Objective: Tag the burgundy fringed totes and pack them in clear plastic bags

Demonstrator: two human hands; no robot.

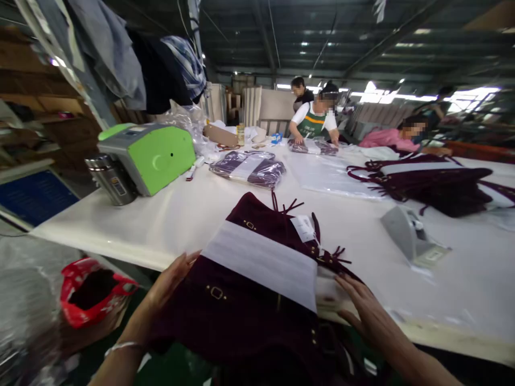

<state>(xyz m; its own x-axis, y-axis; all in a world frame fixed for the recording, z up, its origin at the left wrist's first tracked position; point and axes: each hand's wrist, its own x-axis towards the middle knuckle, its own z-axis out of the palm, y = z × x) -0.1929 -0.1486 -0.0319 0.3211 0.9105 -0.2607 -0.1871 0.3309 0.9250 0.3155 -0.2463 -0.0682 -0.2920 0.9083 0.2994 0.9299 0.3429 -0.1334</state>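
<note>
From where I stand, the dark burgundy bag (245, 295) lies across the front edge of the white-topped table (132, 230), its far part on the surface and its near part out over the edge, toward the person working. A white paper band (261, 262) already crosses its middle, and a white hang tag (304, 229) is on it. No clear plastic covers it. Farther up the table, a burgundy bundle (229, 165) sits banded and inside a clear sleeve, so I judge this one to be partway: banded and tagged, not yet sleeved. Off to the right, more burgundy bags (442, 185) are heaped unsleeved.

The bag's long axis, as I read it, runs from the person out across the table, the far end leaning a little right; the band crosses that line. Two brass buckles (216, 292) show on the upward face, toward the left. The side with the strap and the fringed tassels (341, 254) points right; the near end is too dark to read.

The left hand (171, 279) is open, fingers laid straight along the bag's left side, thumb hidden. The right hand (358, 300) is open too, thumb apart from the fingers, fingertips at the strap side; blur keeps me from telling how firmly they press.
</note>
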